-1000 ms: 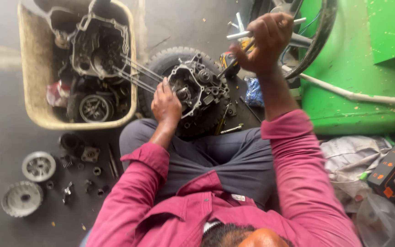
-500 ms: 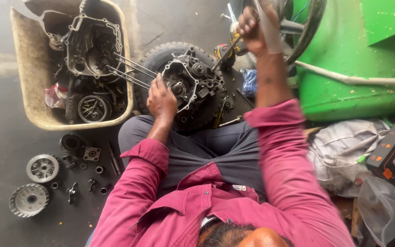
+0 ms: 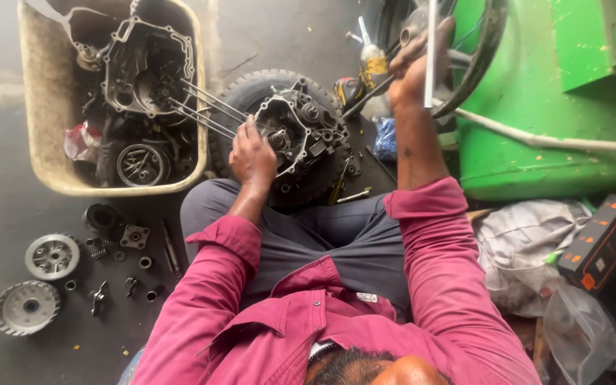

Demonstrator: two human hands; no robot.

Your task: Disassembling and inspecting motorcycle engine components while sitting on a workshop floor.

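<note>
Engine case on the tyre, tool raised

Your left hand rests flat on the heavy, oily engine case lying on the tyre; hold its rim. Right hand fingers grip a tool.

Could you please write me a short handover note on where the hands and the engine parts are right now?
Left hand: resting on the open grey metal engine case, which sits on a small black rubber tyre.
Right hand: raised, gripping a long dark-shafted tool angled down toward the case.
Beige plastic tub: holds a second case half and other parts.
Round toothed metal clutch pieces and small fittings lie on the dark floor.
Done: case opened. Left: cannot tell.
</note>
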